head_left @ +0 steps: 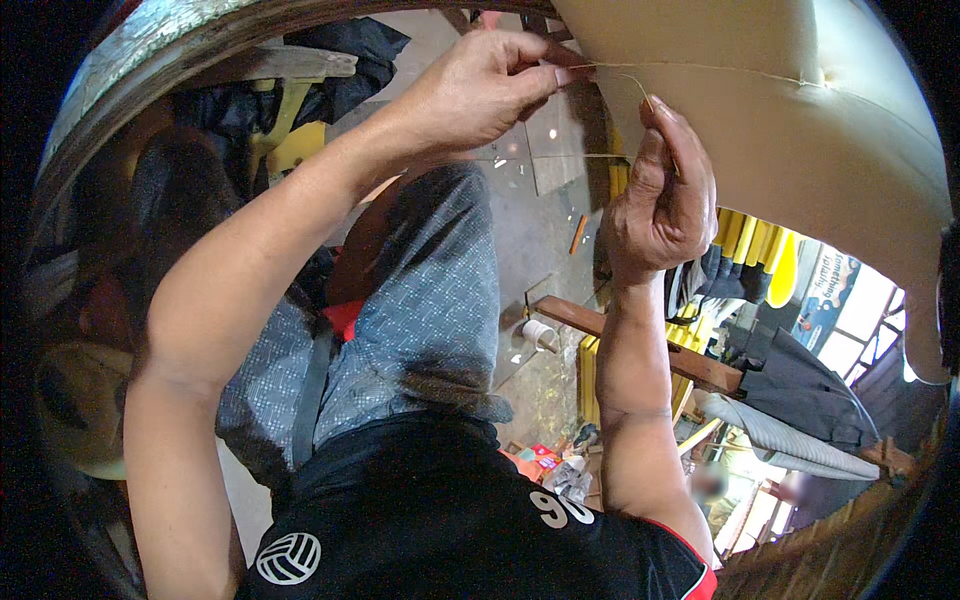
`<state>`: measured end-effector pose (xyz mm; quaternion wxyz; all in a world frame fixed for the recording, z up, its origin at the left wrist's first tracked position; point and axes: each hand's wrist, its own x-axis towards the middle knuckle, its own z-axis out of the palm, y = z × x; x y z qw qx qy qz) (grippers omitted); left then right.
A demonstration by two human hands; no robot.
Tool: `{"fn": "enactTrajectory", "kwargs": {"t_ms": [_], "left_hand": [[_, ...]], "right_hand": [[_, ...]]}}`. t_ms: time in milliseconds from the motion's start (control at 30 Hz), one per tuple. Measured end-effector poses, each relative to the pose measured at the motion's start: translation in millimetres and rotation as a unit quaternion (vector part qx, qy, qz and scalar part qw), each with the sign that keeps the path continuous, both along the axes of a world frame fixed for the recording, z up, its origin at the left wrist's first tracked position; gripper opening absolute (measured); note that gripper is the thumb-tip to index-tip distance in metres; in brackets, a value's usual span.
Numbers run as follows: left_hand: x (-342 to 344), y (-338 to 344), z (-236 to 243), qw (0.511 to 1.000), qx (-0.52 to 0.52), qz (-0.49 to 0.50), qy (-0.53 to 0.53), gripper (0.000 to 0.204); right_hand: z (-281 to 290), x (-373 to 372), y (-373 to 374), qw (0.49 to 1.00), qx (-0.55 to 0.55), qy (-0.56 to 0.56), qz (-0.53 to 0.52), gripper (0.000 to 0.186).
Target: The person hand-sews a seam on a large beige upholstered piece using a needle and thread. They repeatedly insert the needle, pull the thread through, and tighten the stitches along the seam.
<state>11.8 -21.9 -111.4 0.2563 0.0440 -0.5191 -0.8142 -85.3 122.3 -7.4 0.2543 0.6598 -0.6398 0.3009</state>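
A large beige upholstered piece [760, 140] fills the upper right, with a seam line running across it to a puckered spot. At its left edge my left hand [485, 90] is closed, thumb and forefinger pinching a thin thread [582, 67] that stretches toward the seam. Just below and to the right, my right hand [665, 195] is raised beside the beige cover. Its fingertips pinch a thin curved needle [637, 84], the arc pointing up and left toward the thread. Another fine strand [600, 156] passes behind the right hand.
My knees in patterned grey trousers [430, 290] are below. A white spool [540, 335] and an orange stick [578, 234] lie on the grey floor [530, 260]. At the right are a wooden bar [700, 368], yellow-edged stacks [750, 240] and a grey roll [790, 440].
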Motion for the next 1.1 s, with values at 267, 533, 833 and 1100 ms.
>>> {"fn": "enactTrajectory", "kwargs": {"t_ms": [267, 533, 833, 1100], "left_hand": [[-8, -6, -6, 0.996, -0.016, 0.062, 0.059, 0.031], [-16, -10, -13, 0.993, 0.076, 0.069, 0.063, 0.021], [-4, -9, -6, 0.993, 0.015, 0.117, 0.020, 0.021], [-9, -9, -12, 0.993, 0.013, 0.113, 0.035, 0.021]], "right_hand": [[14, -6, -6, 0.990, 0.051, 0.129, 0.039, 0.028], [20, -10, -12, 0.984, 0.074, 0.151, 0.061, 0.029], [20, -9, -12, 0.982, 0.092, 0.156, 0.052, 0.028], [20, -12, -11, 0.982, 0.099, 0.154, 0.055, 0.027]]}}
